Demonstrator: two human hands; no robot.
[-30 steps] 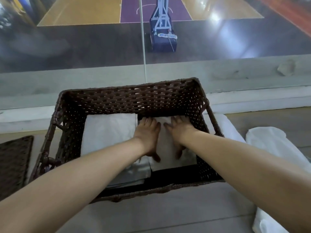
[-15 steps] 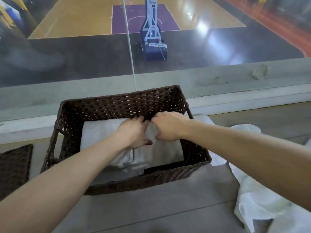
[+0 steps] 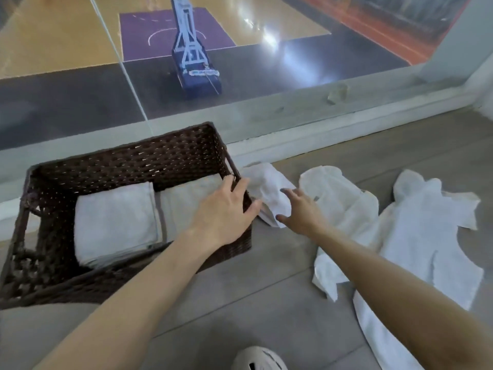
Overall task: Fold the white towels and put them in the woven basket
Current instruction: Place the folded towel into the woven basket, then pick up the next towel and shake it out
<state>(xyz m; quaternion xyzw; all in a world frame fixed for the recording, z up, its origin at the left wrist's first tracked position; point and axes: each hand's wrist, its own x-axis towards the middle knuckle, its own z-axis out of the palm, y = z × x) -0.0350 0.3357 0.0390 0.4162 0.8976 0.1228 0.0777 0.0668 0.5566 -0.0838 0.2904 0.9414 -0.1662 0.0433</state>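
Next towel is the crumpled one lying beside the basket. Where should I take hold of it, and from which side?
Probably pinch the crumpled towel at its near loose corner, coming from the right, where the right hand hovers open. The wall of the woven basket blocks its left side.

1 wide-angle head-worn view looks forward and down, close above the floor (image 3: pixel 266 303): basket (image 3: pixel 128 153) at left, towels (image 3: pixel 416 236) at right, glass wall (image 3: pixel 80 102) ahead.

Grey tiled floor (image 3: pixel 266 303) in the lower frame; a glass wall (image 3: pixel 80 102) above overlooks a glossy basketball court (image 3: pixel 66 36) with hoop stand (image 3: pixel 192 57).
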